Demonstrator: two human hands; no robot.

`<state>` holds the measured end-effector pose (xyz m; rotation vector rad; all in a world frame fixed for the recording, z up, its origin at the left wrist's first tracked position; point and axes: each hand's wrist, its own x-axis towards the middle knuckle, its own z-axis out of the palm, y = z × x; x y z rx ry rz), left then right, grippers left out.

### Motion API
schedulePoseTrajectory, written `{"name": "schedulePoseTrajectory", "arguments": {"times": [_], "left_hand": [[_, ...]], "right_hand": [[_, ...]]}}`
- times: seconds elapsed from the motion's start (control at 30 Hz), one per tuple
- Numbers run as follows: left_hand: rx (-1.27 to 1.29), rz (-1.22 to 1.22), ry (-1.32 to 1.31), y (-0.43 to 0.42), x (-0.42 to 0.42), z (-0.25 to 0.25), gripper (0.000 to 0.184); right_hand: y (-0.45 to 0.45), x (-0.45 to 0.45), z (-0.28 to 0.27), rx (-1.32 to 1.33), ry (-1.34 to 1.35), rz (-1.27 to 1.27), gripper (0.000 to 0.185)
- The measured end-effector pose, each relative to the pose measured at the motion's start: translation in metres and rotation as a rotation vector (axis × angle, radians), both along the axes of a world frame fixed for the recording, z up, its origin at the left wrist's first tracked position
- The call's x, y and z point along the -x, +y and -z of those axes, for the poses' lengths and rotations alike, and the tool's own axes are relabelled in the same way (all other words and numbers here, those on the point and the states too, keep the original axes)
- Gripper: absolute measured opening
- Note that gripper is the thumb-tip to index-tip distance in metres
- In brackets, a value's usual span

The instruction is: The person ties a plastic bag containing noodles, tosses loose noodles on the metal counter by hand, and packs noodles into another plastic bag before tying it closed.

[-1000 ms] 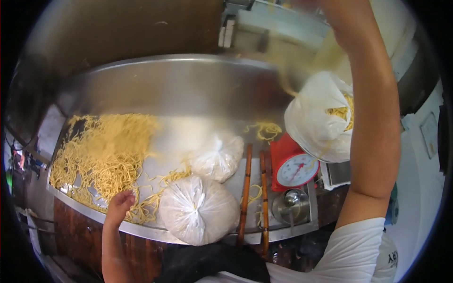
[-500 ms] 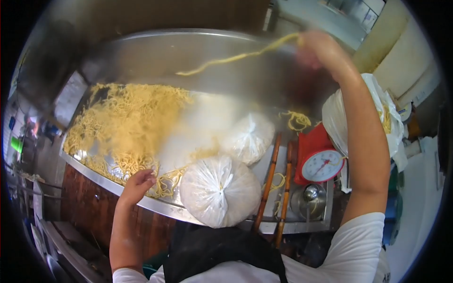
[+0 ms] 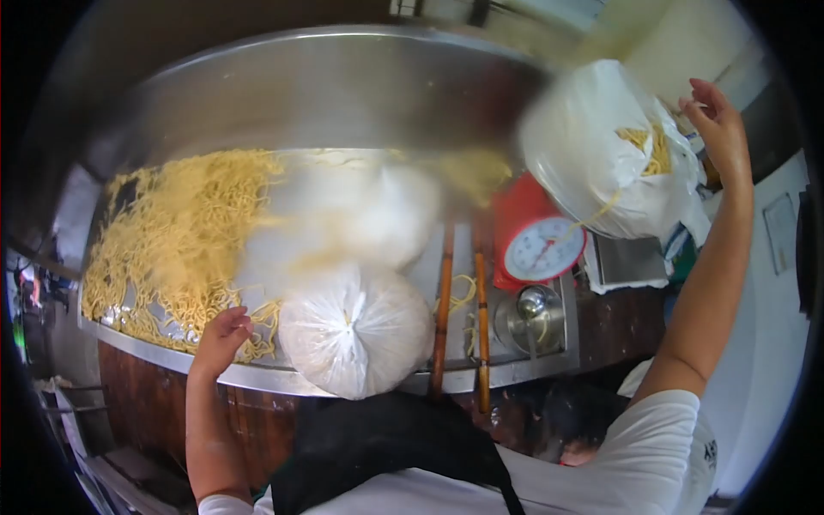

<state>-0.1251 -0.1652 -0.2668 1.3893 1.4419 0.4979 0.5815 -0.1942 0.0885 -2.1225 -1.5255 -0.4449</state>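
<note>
My right hand (image 3: 721,129) is raised at the right, fingers apart and empty, beside an open white plastic bag (image 3: 592,172) with yellow noodles (image 3: 657,154) showing in its mouth. The bag is on or against a red dial scale (image 3: 515,232). My left hand (image 3: 223,339) hovers at the tray's near edge, its fingers loosely bent and holding nothing I can see. Beyond it lies a spread heap of yellow noodles (image 3: 180,240). A tied plastic bag (image 3: 356,330) is at the tray's front. Steam blurs a second tied bag (image 3: 390,215) behind it.
Two long bamboo sticks (image 3: 443,309) lie across the front edge of the metal tray (image 3: 326,384). A metal bowl (image 3: 530,322) with a ladle is near its right corner. Stray noodles (image 3: 462,292) lie by the sticks. A high metal wall (image 3: 343,94) backs the tray.
My right hand has moved right and down, past the open bag; the long noodle it held is out of it. The view has swung right. My left hand remains near the tray edge.
</note>
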Motion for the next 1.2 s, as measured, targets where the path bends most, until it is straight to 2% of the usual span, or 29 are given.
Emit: {"name": "schedulePoseTrajectory", "arguments": {"times": [0.07, 0.1, 0.17, 0.2, 0.23, 0.3, 0.33, 0.43, 0.5, 0.53, 0.6, 0.63, 0.7, 0.73, 0.77, 0.83, 0.87, 0.93, 1.03, 1.1, 1.17, 1.2], "left_hand": [[-0.02, 0.028, 0.007, 0.005, -0.006, 0.0, 0.047], [-0.039, 0.043, 0.019, 0.007, -0.009, 0.0, 0.047], [-0.055, 0.051, 0.011, 0.007, -0.017, -0.005, 0.046], [-0.035, 0.066, 0.026, 0.007, -0.023, -0.011, 0.046], [-0.021, 0.079, 0.041, 0.009, -0.028, -0.015, 0.046], [-0.038, 0.076, 0.056, 0.007, -0.036, -0.021, 0.046], [-0.044, 0.076, 0.072, 0.006, -0.037, -0.023, 0.046], [-0.064, 0.075, 0.076, 0.007, -0.033, -0.015, 0.046], [-0.097, 0.091, 0.115, 0.007, -0.036, -0.019, 0.046], [-0.101, 0.091, 0.114, 0.006, -0.033, -0.016, 0.046], [-0.091, 0.109, 0.118, 0.007, -0.034, -0.019, 0.046], [-0.099, 0.114, 0.117, 0.008, -0.036, -0.025, 0.046], [-0.1, 0.108, 0.097, 0.008, -0.044, -0.035, 0.046], [-0.099, 0.099, 0.089, 0.009, -0.046, -0.037, 0.046], [-0.108, 0.095, 0.082, 0.011, -0.048, -0.041, 0.046], [-0.125, 0.127, 0.084, 0.013, -0.052, -0.05, 0.046], [-0.127, 0.12, 0.084, 0.016, -0.054, -0.053, 0.046], [-0.209, 0.186, 0.071, 0.022, -0.057, -0.064, 0.046], [-0.195, 0.239, 0.126, 0.029, -0.073, -0.099, 0.046], [-0.274, 0.281, 0.167, 0.034, -0.08, -0.11, 0.047], [-0.277, 0.297, 0.154, 0.035, -0.087, -0.12, 0.048], [-0.276, 0.307, 0.152, 0.036, -0.09, -0.122, 0.049]], "right_hand": [[-0.01, -0.01, 0.013, -0.01, -0.175, 0.06, 0.06], [-0.017, -0.013, 0.02, -0.007, -0.176, 0.065, 0.06], [-0.023, -0.005, 0.032, 0.283, -0.241, 0.134, 0.061], [-0.022, -0.044, 0.05, 0.174, -0.273, 0.048, 0.049], [-0.021, -0.041, 0.048, 0.164, -0.274, 0.048, 0.049], [-0.018, -0.031, 0.044, 0.281, -0.199, 0.288, 0.032], [-0.018, -0.033, 0.044, 0.268, -0.2, 0.281, 0.032], [-0.021, -0.032, 0.044, 0.195, -0.089, 0.19, 0.024], [-0.023, -0.01, 0.043, 0.113, 0.119, -0.167, 0.023], [-0.024, 0.016, 0.041, 0.107, 0.112, -0.169, 0.023], [-0.027, 0.066, 0.035, 0.385, 0.11, -0.201, 0.03], [-0.024, 0.059, 0.043, 0.377, 0.11, -0.195, 0.03], [-0.012, 0.039, 0.063, 0.339, -0.168, -0.247, 0.037], [-0.009, 0.051, 0.054, 0.412, 0.025, -0.104, 0.033], [-0.009, 0.048, 0.05, 0.405, 0.017, -0.106, 0.033], [-0.012, 0.041, 0.046, 0.326, 0.266, -0.218, 0.036], [-0.013, 0.044, 0.044, 0.325, 0.264, -0.224, 0.036], [-0.017, 0.056, 0.034, 0.216, 0.287, -0.084, 0.036], [-0.019, 0.046, 0.026, 0.314, 0.231, -0.097, 0.041], [-0.027, 0.05, 0.017, 0.348, 0.555, -0.257, 0.045], [-0.035, 0.03, 0.023, 0.17, 0.63, -0.396, 0.051], [-0.037, 0.015, 0.027, 0.083, 0.611, -0.388, 0.05]]}}
